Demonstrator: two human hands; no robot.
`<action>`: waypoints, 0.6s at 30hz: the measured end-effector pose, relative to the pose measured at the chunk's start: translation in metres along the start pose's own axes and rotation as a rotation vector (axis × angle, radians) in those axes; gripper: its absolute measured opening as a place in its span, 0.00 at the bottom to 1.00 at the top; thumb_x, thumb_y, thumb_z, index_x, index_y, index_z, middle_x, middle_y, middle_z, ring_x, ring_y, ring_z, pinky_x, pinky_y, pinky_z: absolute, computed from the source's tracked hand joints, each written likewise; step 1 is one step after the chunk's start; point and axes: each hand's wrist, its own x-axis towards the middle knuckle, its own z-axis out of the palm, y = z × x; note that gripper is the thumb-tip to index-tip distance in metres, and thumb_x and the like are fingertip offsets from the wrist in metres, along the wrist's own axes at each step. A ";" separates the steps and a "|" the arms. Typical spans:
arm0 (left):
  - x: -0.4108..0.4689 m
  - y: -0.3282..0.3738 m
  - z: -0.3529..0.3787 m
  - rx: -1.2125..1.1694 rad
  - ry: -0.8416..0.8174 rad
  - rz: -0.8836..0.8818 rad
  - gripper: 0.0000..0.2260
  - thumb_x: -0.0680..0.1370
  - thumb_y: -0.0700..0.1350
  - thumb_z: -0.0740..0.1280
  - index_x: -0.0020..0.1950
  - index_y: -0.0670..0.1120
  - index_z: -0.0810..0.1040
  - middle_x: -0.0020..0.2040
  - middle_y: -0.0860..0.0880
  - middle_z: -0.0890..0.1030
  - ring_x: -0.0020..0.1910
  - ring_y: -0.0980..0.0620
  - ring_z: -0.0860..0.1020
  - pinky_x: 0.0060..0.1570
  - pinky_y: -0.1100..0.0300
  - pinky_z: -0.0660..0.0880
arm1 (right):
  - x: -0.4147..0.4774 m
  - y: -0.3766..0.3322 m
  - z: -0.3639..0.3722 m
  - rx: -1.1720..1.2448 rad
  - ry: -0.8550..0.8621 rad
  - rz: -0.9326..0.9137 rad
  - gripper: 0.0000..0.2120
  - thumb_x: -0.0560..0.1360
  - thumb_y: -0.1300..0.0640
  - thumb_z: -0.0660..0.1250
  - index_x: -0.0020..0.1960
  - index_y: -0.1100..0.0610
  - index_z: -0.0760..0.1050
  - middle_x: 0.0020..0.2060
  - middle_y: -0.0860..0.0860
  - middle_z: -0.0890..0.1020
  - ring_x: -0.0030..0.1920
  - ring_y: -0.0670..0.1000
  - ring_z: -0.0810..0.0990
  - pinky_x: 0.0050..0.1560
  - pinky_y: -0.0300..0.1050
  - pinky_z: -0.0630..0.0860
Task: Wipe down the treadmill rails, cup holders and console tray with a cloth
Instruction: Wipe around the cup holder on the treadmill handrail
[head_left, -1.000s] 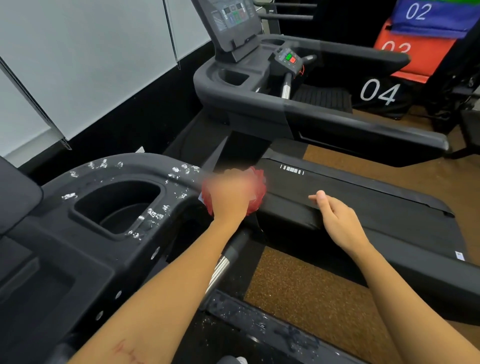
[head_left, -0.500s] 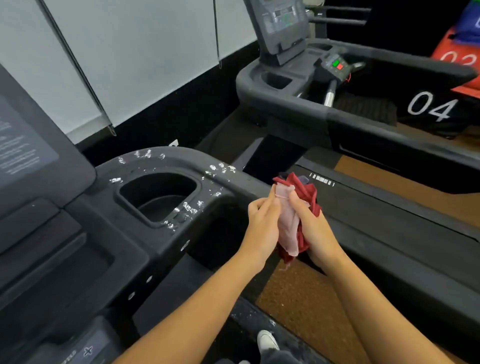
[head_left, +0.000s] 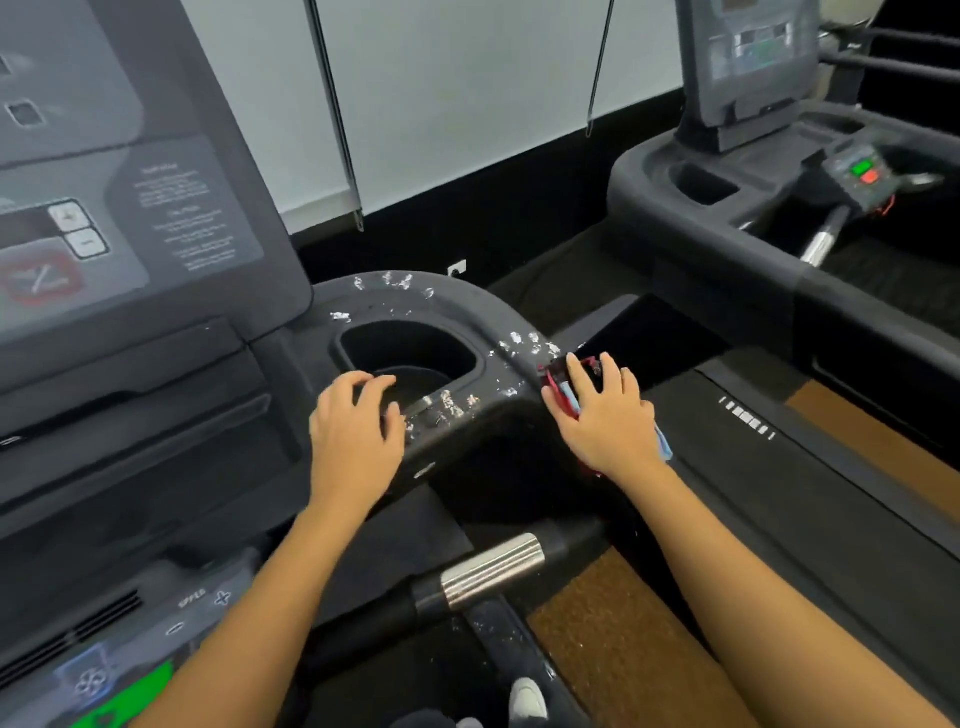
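Console panel (head_left: 130, 208), far left of the hands: not touched.

Left hand (head_left: 358, 431): half a second ago it shared the cloth with the other hand, both folding it in the air. Now it has let go and rests on the near rim of the cup holder (head_left: 410, 358), fingers loosely bent, holding nothing. Reads as a brace, not a wipe.

Between the hands: white flecks (head_left: 452, 402) lie thick on the cup holder's near rim. More are scattered round its far rim and toward the right hand. None looks cleared yet.

Right hand (head_left: 608, 415): now has the cloth (head_left: 556, 382) alone. Fingers spread wide and fairly straight, palm down, pressing the red cloth flat on the rail (head_left: 519, 415) at its curved corner, just right of the cup holder. Most of the cloth is hidden under the palm. A red edge shows at the fingertips and a pale blue bit at the wrist side.

Judgement: folding is over and wiping is about to start at this corner. The flecked rim and the cup holder are still to do, as is the console tray.
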 end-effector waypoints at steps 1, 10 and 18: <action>0.003 -0.010 -0.004 0.029 0.017 -0.030 0.13 0.75 0.40 0.66 0.59 0.42 0.77 0.56 0.42 0.74 0.57 0.41 0.72 0.58 0.44 0.67 | 0.005 -0.005 0.003 -0.019 0.034 -0.027 0.29 0.78 0.37 0.50 0.75 0.47 0.55 0.74 0.56 0.58 0.72 0.60 0.57 0.66 0.61 0.62; 0.012 -0.024 0.000 0.129 0.033 -0.063 0.12 0.76 0.40 0.65 0.59 0.40 0.77 0.54 0.41 0.76 0.55 0.40 0.74 0.57 0.43 0.68 | 0.062 -0.046 0.011 0.026 -0.025 -0.202 0.27 0.80 0.40 0.48 0.76 0.49 0.55 0.75 0.56 0.57 0.73 0.59 0.56 0.67 0.60 0.60; 0.021 -0.025 0.006 0.124 -0.019 -0.036 0.11 0.78 0.41 0.63 0.59 0.41 0.77 0.53 0.42 0.76 0.54 0.42 0.75 0.57 0.46 0.68 | 0.028 -0.016 0.010 0.051 0.069 -0.279 0.25 0.80 0.42 0.52 0.75 0.46 0.58 0.75 0.53 0.59 0.74 0.56 0.57 0.68 0.55 0.62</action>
